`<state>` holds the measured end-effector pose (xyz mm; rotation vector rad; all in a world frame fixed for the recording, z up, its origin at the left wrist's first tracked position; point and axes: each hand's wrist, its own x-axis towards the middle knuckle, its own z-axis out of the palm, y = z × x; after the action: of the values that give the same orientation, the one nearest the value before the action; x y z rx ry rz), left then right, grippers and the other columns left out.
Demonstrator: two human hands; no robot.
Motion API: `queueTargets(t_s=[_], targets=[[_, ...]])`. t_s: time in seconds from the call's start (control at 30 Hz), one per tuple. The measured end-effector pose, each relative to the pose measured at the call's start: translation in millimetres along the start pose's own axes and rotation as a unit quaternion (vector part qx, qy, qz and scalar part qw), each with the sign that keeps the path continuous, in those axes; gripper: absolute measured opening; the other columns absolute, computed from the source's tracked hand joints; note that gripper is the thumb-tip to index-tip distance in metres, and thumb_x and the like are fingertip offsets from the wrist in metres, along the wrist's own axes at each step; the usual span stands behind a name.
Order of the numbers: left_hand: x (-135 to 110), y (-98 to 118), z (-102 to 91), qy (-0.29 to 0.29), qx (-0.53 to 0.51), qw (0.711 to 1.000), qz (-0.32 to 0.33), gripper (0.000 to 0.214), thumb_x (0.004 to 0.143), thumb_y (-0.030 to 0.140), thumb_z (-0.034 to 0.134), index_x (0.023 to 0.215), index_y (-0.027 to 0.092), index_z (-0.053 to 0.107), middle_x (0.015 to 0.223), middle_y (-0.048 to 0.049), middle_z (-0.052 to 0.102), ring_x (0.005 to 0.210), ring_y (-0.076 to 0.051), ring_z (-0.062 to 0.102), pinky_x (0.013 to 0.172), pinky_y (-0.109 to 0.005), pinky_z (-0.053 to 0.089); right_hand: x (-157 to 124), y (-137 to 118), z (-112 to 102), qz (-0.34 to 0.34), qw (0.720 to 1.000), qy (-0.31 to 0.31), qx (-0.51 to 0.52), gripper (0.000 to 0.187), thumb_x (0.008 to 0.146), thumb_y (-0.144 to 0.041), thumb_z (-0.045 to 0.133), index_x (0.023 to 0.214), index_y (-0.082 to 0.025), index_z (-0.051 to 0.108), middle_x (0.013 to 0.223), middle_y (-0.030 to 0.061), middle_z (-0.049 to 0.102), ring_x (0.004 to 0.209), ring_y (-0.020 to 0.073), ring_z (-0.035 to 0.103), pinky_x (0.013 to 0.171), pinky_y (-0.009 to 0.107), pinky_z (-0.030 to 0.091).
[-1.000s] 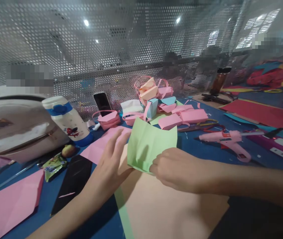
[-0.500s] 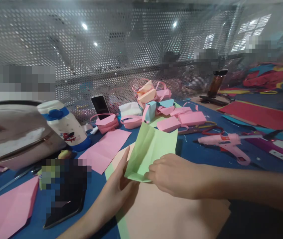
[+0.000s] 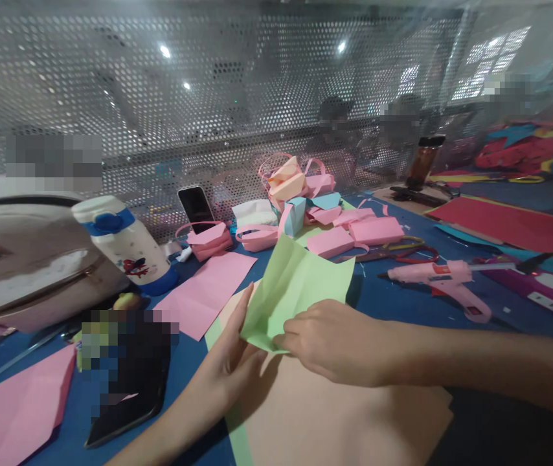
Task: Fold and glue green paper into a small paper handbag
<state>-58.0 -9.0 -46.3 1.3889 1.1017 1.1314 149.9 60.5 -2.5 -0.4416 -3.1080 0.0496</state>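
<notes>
A creased light green paper (image 3: 298, 285) stands tilted up over a peach sheet (image 3: 335, 414) on the blue table. My right hand (image 3: 335, 340) pinches the green paper's lower edge, fingers closed on it. My left hand (image 3: 230, 366) has its fingers stretched flat against the paper's left side and lower corner. A second green sheet (image 3: 237, 433) peeks out under the peach one.
Pink sheets (image 3: 206, 291) lie left of the hands. Folded pink, peach and blue paper boxes (image 3: 335, 226) pile up behind, by a propped phone (image 3: 196, 207). A pink glue gun (image 3: 444, 278) and scissors (image 3: 403, 249) lie right. A water bottle (image 3: 121, 243) and a bag (image 3: 24, 259) stand left.
My left hand drew back from behind the green paper and now lies flat along its left edge. My right hand slid slightly left along the lower edge; the paper tilted.
</notes>
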Motion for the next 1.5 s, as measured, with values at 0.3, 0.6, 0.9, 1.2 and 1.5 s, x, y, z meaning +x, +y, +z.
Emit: queueTargets(t_s=[0.3, 0.6, 0.9, 1.2, 1.5], targets=[[8.0, 3.2, 7.7, 0.033, -0.254, 0.961, -0.105, 0.048, 0.087, 0.041, 0.072, 0.130, 0.025, 0.060, 0.130, -0.0080, 0.067, 0.131, -0.028, 0.056, 0.120, -0.047, 0.033, 0.9, -1.3, 6.2, 0.016, 0.991, 0.118, -0.064, 0.025, 0.091, -0.011, 0.052, 0.115, -0.010, 0.060, 0.094, 0.0079, 0.067, 0.079, 0.0225, 0.060, 0.058, 0.034, 0.036], [0.1, 6.6, 11.8, 0.054, -0.248, 0.956, -0.144, 0.018, 0.084, 0.035, 0.077, 0.082, 0.019, 0.068, 0.087, -0.0022, 0.074, 0.104, -0.022, 0.069, 0.110, -0.043, 0.044, 1.9, -5.6, 3.1, -0.005, 0.993, 0.114, 0.010, 0.035, 0.099, -0.044, 0.054, 0.109, -0.012, 0.065, 0.092, 0.0082, 0.071, 0.084, 0.0235, 0.063, 0.071, 0.035, 0.042], [3.5, 11.1, 10.2, 0.041, -0.206, 0.971, -0.113, 0.034, 0.082, 0.041, 0.077, 0.109, 0.020, 0.070, 0.102, -0.0065, 0.075, 0.109, -0.025, 0.068, 0.105, -0.043, 0.048, 0.6, 8.9, -17.1, 0.027, 0.986, 0.126, 0.105, 0.026, 0.102, -0.020, 0.047, 0.107, -0.014, 0.071, 0.101, 0.0085, 0.072, 0.096, 0.0221, 0.063, 0.085, 0.035, 0.045], [1.0, 13.0, 8.1, 0.043, -0.178, 0.973, -0.138, 0.047, 0.082, 0.040, 0.077, 0.124, 0.023, 0.066, 0.124, -0.0090, 0.071, 0.115, -0.027, 0.066, 0.106, -0.041, 0.048, -0.3, 10.4, -14.5, 0.042, 0.968, 0.125, 0.213, 0.026, 0.099, -0.011, 0.049, 0.110, -0.012, 0.072, 0.117, 0.0107, 0.070, 0.104, 0.0215, 0.067, 0.088, 0.031, 0.049], [0.3, 14.8, 8.8, 0.036, -0.182, 0.974, -0.133, 0.055, 0.080, 0.040, 0.079, 0.130, 0.025, 0.062, 0.130, -0.0096, 0.068, 0.121, -0.028, 0.064, 0.108, -0.041, 0.047, 2.4, 8.5, -17.2, 0.036, 0.961, 0.112, 0.249, 0.024, 0.096, -0.004, 0.052, 0.106, -0.010, 0.073, 0.110, 0.0105, 0.073, 0.099, 0.0203, 0.068, 0.084, 0.028, 0.049]])
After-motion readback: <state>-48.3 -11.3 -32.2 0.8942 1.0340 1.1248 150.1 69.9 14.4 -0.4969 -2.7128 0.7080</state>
